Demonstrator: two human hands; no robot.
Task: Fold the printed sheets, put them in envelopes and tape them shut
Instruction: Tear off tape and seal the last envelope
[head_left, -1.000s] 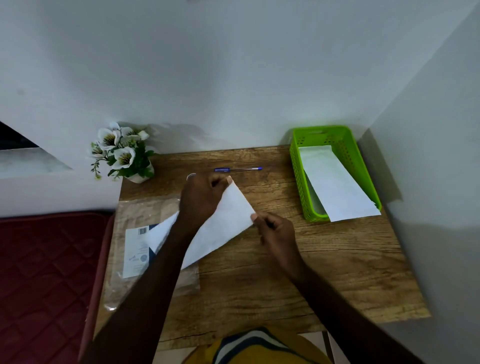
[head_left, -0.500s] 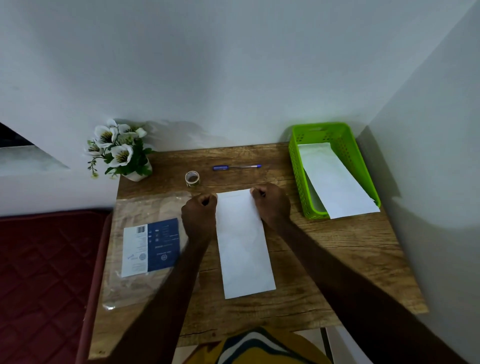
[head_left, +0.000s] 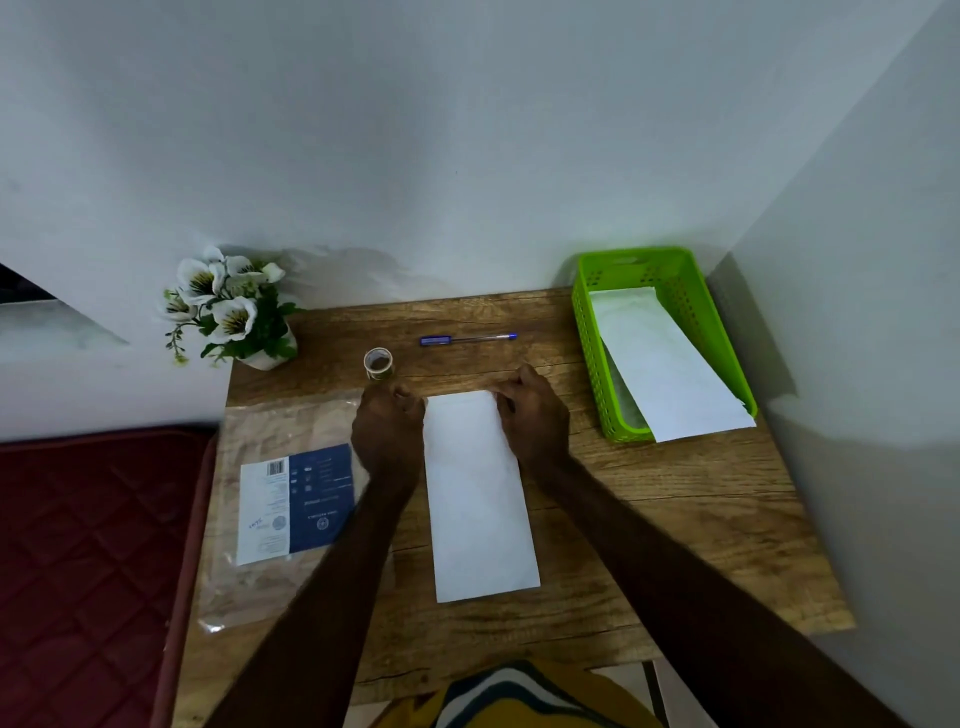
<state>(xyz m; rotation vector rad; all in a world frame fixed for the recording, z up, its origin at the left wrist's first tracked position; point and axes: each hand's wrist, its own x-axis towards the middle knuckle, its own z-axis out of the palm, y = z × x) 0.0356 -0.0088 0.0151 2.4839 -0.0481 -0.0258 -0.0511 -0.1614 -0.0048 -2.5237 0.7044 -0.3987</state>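
Your envelope (head_left: 478, 493) lies flat at the centre of the desk (head_left: 649, 530), long axis running toward you. Your left hand (head_left: 389, 431) sits at its upper left corner, fingers curled against the edge; your right hand (head_left: 535, 415) sits at its upper right corner, fingers curled over that corner. Whether either hand pinches the paper or only presses it cannot be told. The tape roll (head_left: 378, 361) stands just above your left hand. The pen (head_left: 467, 339) lies above the envelope, near the wall. The green basket (head_left: 587, 364), upper right, holds more envelopes (head_left: 670, 364), overhanging its near rim. A clear packet (head_left: 296, 499) lies left of centre. The flower pot (head_left: 228, 312) stands upper left.
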